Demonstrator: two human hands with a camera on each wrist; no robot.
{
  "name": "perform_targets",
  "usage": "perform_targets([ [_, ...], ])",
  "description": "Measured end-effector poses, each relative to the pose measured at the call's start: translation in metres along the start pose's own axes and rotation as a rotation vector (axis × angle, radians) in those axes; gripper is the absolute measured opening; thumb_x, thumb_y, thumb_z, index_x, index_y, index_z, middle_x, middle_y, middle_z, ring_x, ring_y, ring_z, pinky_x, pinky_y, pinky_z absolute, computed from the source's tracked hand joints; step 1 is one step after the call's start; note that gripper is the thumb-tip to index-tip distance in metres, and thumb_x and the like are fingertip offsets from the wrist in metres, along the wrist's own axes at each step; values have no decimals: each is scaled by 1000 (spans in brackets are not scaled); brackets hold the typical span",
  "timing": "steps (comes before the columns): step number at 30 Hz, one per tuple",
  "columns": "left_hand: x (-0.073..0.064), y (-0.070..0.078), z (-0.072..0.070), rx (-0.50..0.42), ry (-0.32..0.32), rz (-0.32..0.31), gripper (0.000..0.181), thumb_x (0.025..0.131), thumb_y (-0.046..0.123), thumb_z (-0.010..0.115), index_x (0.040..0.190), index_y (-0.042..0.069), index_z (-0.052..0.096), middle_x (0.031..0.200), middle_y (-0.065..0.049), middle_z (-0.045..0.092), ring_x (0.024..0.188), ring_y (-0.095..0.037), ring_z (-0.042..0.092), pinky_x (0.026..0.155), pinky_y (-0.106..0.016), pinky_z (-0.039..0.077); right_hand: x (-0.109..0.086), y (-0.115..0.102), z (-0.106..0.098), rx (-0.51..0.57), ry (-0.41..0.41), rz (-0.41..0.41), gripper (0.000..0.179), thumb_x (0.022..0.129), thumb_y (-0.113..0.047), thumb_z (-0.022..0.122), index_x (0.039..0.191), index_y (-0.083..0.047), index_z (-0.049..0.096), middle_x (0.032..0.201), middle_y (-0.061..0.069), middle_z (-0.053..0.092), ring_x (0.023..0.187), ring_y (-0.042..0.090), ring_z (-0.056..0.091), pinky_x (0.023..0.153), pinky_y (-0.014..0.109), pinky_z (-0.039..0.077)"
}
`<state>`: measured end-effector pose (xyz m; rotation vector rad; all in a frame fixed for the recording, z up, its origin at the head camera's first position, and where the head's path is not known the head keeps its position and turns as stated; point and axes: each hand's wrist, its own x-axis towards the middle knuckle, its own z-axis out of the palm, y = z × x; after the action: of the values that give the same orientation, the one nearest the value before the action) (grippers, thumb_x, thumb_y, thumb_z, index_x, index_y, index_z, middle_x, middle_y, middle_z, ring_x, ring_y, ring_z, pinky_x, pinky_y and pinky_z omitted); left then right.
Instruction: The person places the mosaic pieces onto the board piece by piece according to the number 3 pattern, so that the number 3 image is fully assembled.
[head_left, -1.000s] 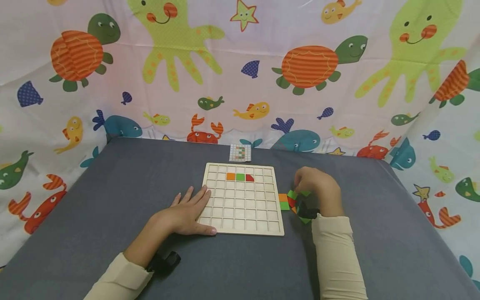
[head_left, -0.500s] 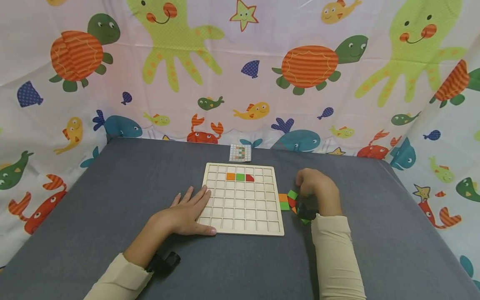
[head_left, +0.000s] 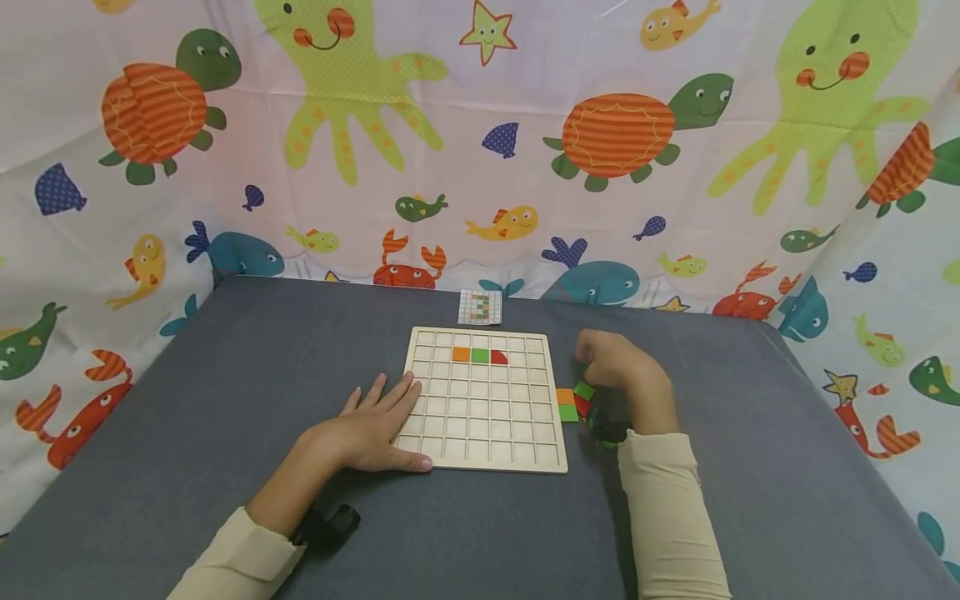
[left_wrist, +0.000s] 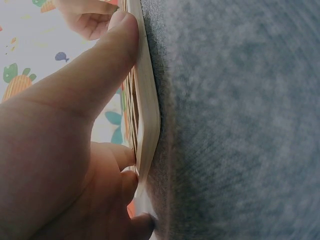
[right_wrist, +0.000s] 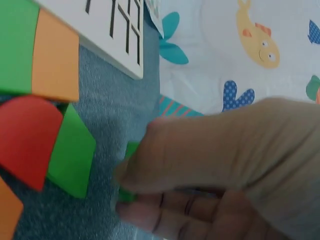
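Board (head_left: pixel 480 408), wooden & gridded, lies on grey cloth (head_left: pixel 480 533). Three pcs sit in its 2nd row from far edge, side by side L to R: orange square (head_left: pixel 461 355), green square (head_left: pixel 480 356), red rounded pc (head_left: pixel 498 357). L hand (head_left: pixel 371 429) rests on board's L edge, fingers straight & spread, thumb at near edge. R hand (head_left: pixel 621 358) is off board's R side, by its far half, thumb & fingertips pinching green pc (right_wrist: pixel 126 195), mostly hidden by thumb. Loose pcs lie just beside board's R edge: orange block (head_left: pixel 565 397) & green block (head_left: pixel 568 412) together, then tilted green pc (head_left: pixel 584 390) & loose red pc (head_left: pixel 582 406) a bit farther out. R wrist cam (head_left: pixel 609 427) partly blocks others there. Small pattern card (head_left: pixel 480 307) lies just past board's far edge; sea-animal curtain (head_left: pixel 435 192) hangs beyond board.
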<state>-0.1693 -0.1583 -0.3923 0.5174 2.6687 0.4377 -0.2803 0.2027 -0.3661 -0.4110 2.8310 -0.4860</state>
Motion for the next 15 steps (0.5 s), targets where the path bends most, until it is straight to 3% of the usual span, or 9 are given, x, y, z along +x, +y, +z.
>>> perform_targets([
  [8,1,-2,1,4,-1,8,115,82,71,66,161,7,14,168,-10,6,150,-43,-2,114,-66,2,8,-15,9,62,6,-117,40,73,16,63,109,0,62,93,13,59,84,28,53,69,38,48],
  [15,12,-15,13,13,6,1,121,76,82,62,162,14,10,168,-4,1,151,-39,-6,115,-64,0,11,-31,15,56,-17,-156,39,74,17,64,109,-1,63,92,14,56,85,27,51,69,36,45],
])
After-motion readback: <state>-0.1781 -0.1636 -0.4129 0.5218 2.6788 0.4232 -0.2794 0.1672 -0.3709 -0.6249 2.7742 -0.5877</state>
